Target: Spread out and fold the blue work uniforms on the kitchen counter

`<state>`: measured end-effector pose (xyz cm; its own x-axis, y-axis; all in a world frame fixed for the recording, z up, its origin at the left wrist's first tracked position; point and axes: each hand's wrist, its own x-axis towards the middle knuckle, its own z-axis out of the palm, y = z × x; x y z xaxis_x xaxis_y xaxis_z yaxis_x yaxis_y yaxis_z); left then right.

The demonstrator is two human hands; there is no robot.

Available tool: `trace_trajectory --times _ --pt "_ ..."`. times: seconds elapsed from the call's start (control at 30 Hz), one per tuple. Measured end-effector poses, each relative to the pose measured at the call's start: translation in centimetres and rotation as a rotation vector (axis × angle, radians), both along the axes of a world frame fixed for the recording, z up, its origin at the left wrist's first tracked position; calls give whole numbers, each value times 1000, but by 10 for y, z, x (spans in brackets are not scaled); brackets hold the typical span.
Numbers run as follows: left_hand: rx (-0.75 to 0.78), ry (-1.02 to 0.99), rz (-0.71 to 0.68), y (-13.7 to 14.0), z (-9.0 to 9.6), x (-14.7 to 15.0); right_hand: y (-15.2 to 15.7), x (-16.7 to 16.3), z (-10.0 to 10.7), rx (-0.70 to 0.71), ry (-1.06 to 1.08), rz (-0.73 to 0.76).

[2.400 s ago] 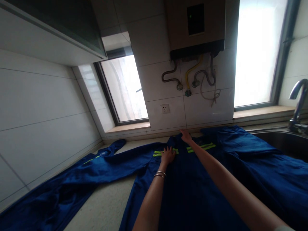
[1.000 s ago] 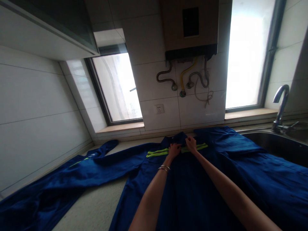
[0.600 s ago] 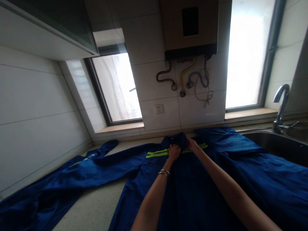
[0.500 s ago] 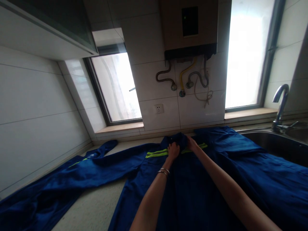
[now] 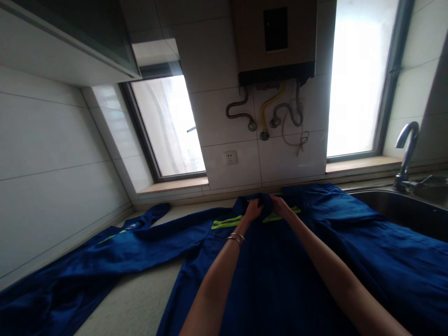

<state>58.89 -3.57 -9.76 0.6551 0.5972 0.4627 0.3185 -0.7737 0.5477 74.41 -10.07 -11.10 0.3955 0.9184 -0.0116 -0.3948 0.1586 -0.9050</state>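
Observation:
A blue work jacket (image 5: 276, 275) with yellow-green stripes across its chest lies spread over the counter. Its collar (image 5: 264, 199) is at the far edge, close to the tiled wall. My left hand (image 5: 253, 210), with bangles at the wrist, is closed on the left part of the collar. On the collar's right side, my right hand (image 5: 280, 206) has its fingers closed on the cloth; the fingertips are partly hidden. One jacket sleeve (image 5: 168, 242) stretches out to the left.
More blue clothing lies on the left (image 5: 52, 284) and on the right (image 5: 378, 252), where it reaches the sink (image 5: 385, 200) with its faucet (image 5: 408, 154). The pale counter (image 5: 136, 298) shows between garments. A water heater (image 5: 276, 42) with pipes hangs above.
My left hand has shifted slightly up and right on the collar, its fingers now curled into the cloth. The right hand stays at the collar's right side.

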Motion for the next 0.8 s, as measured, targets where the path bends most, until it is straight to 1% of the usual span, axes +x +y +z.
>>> trace_trajectory --times 0.13,0.27,0.37,0.53,0.6,0.67,0.8 --pt "-20 -28 55 4 6 -2 -8 11 5 -11 -92 -47" --pt "-17 -38 52 -4 4 -2 -15 15 8 -91 -265 -117" --pt "16 -30 16 -13 -1 1 -16 15 13 -187 -445 -196" --pt "116 45 -68 -26 -5 6 -17 14 29 -323 -844 -382" --pt "130 49 -84 -30 -5 6 -16 11 33 -367 -987 -383" --pt "142 46 -107 -33 -4 4 -15 7 34 -397 -1102 -334" --pt "184 20 -181 -39 -3 -3 -13 2 36 -362 -1266 -204"
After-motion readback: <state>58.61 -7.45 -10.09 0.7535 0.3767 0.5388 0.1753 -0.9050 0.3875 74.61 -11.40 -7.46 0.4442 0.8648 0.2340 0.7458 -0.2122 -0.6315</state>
